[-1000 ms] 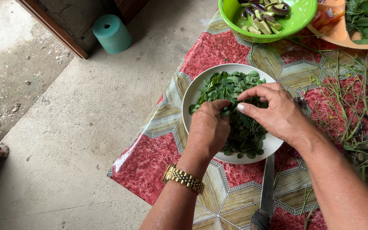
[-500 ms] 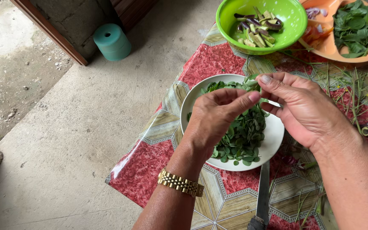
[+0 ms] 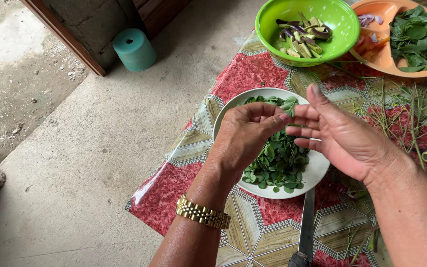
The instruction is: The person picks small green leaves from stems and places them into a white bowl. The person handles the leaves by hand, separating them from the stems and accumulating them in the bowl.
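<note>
1. Leaves (image 3: 278,160), small and green, already fill most of the white bowl (image 3: 317,170) under your hands, so much of the stripping looks done.
2. Your left hand (image 3: 245,136) pinches a small leafy sprig (image 3: 288,105) between thumb and fingertips, above the bowl's far side.
3. Your right hand (image 3: 344,136) is released, palm open and fingers spread, just beside the left fingertips and holding nothing.
4. Beyond your right hand, bare stems (image 3: 401,118) lie scattered on the worktop (image 3: 253,69); I cannot tell if any carry leaves.
5. Near your wrists, a knife (image 3: 306,222) lies untouched beside the bowl.
6. Farther out stand a green bowl (image 3: 342,29) of cut vegetables and an orange tray (image 3: 384,57) of larger leaves.
</note>
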